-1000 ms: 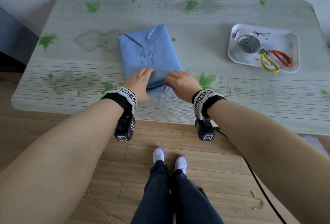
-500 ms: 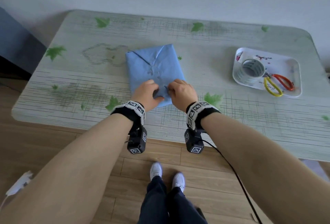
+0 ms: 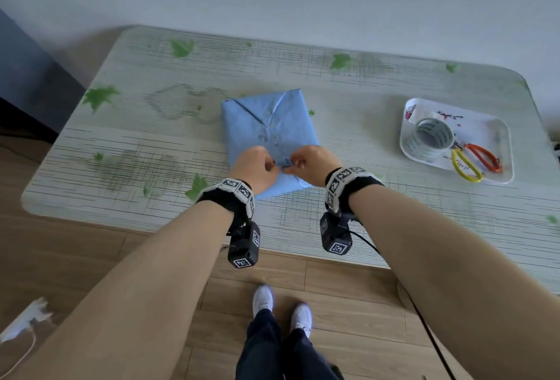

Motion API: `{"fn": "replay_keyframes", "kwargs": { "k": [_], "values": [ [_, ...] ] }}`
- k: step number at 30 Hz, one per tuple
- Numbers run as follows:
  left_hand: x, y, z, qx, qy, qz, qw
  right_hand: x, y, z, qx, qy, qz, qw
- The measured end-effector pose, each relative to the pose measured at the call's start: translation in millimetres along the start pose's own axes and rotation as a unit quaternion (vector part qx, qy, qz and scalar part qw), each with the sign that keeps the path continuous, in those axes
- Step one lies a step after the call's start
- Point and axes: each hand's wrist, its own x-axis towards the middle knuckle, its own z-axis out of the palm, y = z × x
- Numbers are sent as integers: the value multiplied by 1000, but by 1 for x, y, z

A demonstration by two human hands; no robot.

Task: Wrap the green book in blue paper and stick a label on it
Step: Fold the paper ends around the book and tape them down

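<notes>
Moved: both hands, from the parcel's near edge inward onto its top. Left hand (image 3: 257,167) and right hand (image 3: 313,164) each pinch the near flap of blue paper (image 3: 269,125); green book hidden inside, mid-bench (image 3: 151,167). Risk: flap looks untaped, tape roll (image 3: 431,140) well apart by the right edge; releasing a pinch may let it spring open.

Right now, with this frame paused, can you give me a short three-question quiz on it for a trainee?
1. True or false: the tape roll rests on the blue paper parcel.
2. Fill in: the tray sits on the person's ___ side of the table.
3. What do the left hand and right hand pinch? A) a paper fold at the parcel's near end B) the tape roll C) the tray
Key: 1 false, it lies in the tray; 2 right; 3 A.
</notes>
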Motion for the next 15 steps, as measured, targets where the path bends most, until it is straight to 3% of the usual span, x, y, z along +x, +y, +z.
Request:
{"fn": "replay_keyframes", "kwargs": {
  "k": [6,15],
  "values": [
    [0,7,-7,-8,11,-2,1000,7,-26,-5,-90,5,57,994],
    [-3,0,0,3,-19,1,1000,3,-21,2,26,85,67,994]
  ]
}}
